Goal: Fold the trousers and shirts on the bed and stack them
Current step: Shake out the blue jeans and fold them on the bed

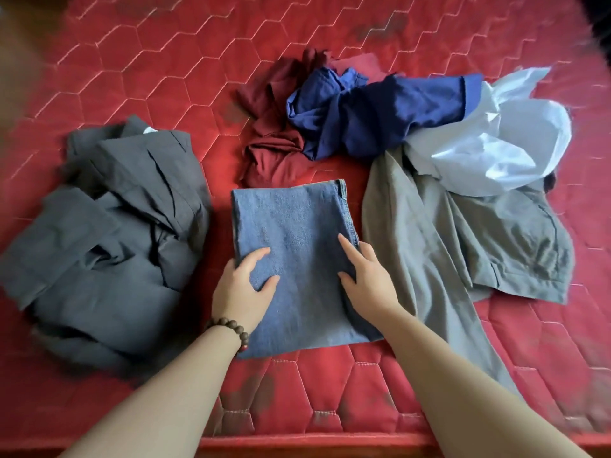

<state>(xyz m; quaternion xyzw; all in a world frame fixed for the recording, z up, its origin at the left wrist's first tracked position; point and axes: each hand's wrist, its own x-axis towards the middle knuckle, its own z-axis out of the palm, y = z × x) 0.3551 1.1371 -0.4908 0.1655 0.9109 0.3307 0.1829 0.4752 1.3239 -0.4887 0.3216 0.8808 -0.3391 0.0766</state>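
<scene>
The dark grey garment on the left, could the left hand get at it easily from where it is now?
Probably yes. The left hand lies on the folded jeans, right beside the dark grey garment, with nothing between them.

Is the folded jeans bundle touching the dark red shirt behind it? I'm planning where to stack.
Touching: the head view shows the jeans' far edge meeting the dark red shirt, with no mattress between.
</scene>
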